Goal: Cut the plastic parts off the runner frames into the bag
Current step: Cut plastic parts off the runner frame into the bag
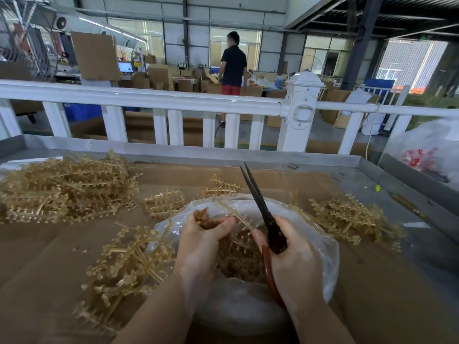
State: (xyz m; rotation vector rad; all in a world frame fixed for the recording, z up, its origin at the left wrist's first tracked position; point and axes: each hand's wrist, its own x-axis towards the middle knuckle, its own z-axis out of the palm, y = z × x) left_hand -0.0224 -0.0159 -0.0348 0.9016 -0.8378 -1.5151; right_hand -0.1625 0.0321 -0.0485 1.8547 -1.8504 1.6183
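Observation:
A clear plastic bag lies open in front of me, with amber cut parts heaped inside. My left hand is over the bag and curls round a small bunch of amber parts near its fingertips. A thin runner frame stretches from that hand across the bag mouth. My right hand grips dark scissors by their red-brown handles, with the blades pointing up and away, slightly parted. Its thumb touches the runner frame.
Piles of amber runner frames lie on the cardboard-covered table: a big heap at far left, one beside my left arm, one at right, small ones behind the bag. A white railing borders the table; a person stands beyond.

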